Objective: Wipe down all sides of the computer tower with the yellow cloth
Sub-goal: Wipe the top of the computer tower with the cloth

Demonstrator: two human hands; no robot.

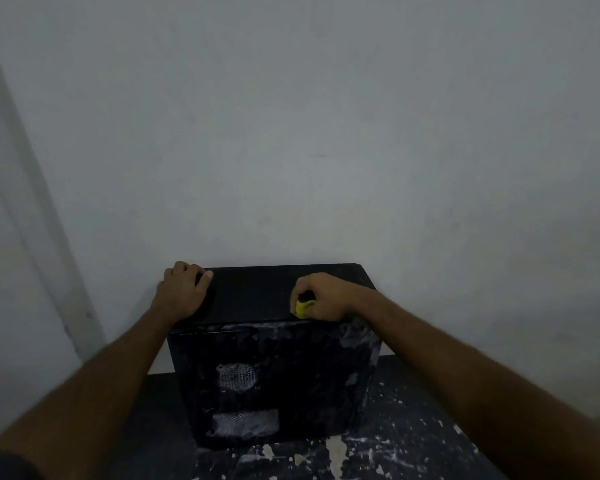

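A paint-flecked dark table (413,445) is filling the lower frame, bearing the black computer tower (274,375) at centre. On its top, the right hand (323,299) is gripping the bunched yellow cloth (303,308); the left hand (184,292) is curling over the top's far-left corner. A grey wall (326,116) is standing just behind.

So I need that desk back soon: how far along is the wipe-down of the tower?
Not far, by the look of it. The top of the computer tower looks clean and dark. The right hand grips the bunched yellow cloth at the top's near edge, while the left hand steadies the far left corner. The face toward the camera is streaked with white dust around its vents. The other sides are hidden.
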